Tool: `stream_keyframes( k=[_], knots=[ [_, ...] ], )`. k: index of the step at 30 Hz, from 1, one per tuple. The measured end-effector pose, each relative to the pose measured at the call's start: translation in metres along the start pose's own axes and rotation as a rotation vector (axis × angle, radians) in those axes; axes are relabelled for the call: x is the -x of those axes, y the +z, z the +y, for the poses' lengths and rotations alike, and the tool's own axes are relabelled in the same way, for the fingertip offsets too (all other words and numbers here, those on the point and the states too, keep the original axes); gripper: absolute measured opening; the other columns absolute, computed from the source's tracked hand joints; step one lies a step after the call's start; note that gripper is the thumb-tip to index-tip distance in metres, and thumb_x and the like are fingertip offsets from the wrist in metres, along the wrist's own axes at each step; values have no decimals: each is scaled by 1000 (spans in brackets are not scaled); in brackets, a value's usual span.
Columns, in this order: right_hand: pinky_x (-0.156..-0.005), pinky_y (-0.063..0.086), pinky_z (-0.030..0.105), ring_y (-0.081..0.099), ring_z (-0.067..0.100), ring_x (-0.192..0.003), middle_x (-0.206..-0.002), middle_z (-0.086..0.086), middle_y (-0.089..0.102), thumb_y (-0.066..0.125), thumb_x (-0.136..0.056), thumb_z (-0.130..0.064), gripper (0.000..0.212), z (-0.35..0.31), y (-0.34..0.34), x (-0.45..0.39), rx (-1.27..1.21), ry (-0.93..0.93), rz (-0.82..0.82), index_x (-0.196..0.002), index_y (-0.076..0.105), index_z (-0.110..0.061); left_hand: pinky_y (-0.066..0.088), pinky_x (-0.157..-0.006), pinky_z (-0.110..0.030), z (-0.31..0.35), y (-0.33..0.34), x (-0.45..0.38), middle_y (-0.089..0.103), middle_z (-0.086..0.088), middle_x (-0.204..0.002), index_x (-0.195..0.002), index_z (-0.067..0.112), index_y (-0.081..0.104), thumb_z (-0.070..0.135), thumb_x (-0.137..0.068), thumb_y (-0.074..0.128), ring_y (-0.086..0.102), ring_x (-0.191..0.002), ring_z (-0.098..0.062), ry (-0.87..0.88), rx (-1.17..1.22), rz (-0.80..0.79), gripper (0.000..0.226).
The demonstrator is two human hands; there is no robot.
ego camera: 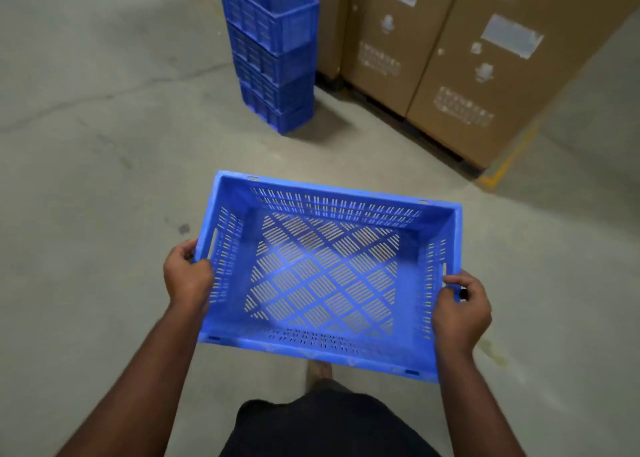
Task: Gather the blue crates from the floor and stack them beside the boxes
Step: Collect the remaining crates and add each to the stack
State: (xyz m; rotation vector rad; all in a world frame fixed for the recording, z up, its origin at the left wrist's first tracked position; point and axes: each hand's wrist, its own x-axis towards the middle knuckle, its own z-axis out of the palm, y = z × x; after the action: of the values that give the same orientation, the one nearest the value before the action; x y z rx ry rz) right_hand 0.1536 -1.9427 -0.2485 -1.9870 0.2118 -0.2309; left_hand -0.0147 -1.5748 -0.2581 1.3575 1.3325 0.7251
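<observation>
I carry an empty blue slotted crate (325, 269) level in front of me, above the floor. My left hand (188, 276) grips its left handle slot and my right hand (462, 309) grips the right end wall. A stack of several blue crates (273, 51) stands on the floor ahead, right next to tall brown cardboard boxes (450, 58).
The grey concrete floor (104, 127) has cracks and stains. A yellow painted line (509, 159) runs along the boxes' right corner. Open floor lies between me and the stack. My foot (320, 370) shows under the crate.
</observation>
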Motion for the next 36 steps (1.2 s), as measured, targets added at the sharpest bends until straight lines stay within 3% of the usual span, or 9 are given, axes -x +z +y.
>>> stream_keyframes(
  k=[3,8,12,15,19,24,28,33,36],
  knots=[
    [-83,53,42,65,30,-85,-91,-30,67,55,-75,-10,39,-47,90,-43,35,-92,-85,-78,64,-48,56,-93,-40,26,5,-71,71,-18,-112,-122,3,64,-15,-78,49,67,-92,-24,-34,34,106,49],
    [-82,54,50,65,30,-84,-102,-1,73,53,-73,-9,39,-126,249,-96,62,-255,-173,-78,64,-46,57,-91,-39,46,9,-188,71,-21,-114,-124,1,62,-14,-81,50,68,-92,-26,-78,104,245,47],
    [-81,54,50,65,29,-84,-98,-6,71,54,-74,-8,41,-177,386,-117,78,-321,-207,-79,63,-48,56,-89,-36,64,19,-305,70,-20,-113,-125,2,62,-14,-83,51,67,-92,-25,-109,145,299,46],
    [-79,54,47,63,28,-81,-93,-15,67,54,-74,-9,41,-216,478,-123,55,-306,-205,-80,64,-49,56,-91,-41,94,26,-408,71,-20,-112,-124,2,63,-15,-82,51,67,-91,-24,-105,130,269,46],
    [-80,54,50,65,31,-85,-100,-6,68,53,-74,-13,41,-273,585,-136,8,-280,-144,-81,65,-51,58,-93,-47,154,41,-549,72,-16,-105,-118,8,65,-14,-80,54,69,-89,-26,-52,120,197,45],
    [-84,54,49,67,31,-94,-98,-5,66,54,-74,-5,48,-334,697,-166,8,-278,-53,-80,65,-51,59,-93,-44,232,76,-691,73,-14,-106,-119,5,65,-11,-81,54,70,-89,-24,7,67,149,44],
    [-79,54,47,65,33,-85,-95,-5,66,54,-74,-2,44,-371,805,-205,-12,-251,-11,-78,62,-44,59,-93,-47,275,124,-805,72,-11,-102,-113,16,65,-11,-81,53,70,-89,-26,38,70,101,44],
    [-77,51,43,60,14,-76,-88,-34,64,56,-74,-4,31,-402,941,-258,-98,-159,-4,-83,67,-31,58,-94,-49,327,186,-944,75,-8,-105,-113,18,68,2,-76,52,73,-94,-25,141,-40,46,43],
    [-80,50,42,58,2,-79,-86,-32,64,57,-74,-7,26,-431,1010,-294,-94,-120,4,-83,67,-29,58,-94,-48,371,224,-1021,75,-7,-103,-110,18,69,2,-75,52,73,-93,-24,177,-59,3,42]
  ],
)
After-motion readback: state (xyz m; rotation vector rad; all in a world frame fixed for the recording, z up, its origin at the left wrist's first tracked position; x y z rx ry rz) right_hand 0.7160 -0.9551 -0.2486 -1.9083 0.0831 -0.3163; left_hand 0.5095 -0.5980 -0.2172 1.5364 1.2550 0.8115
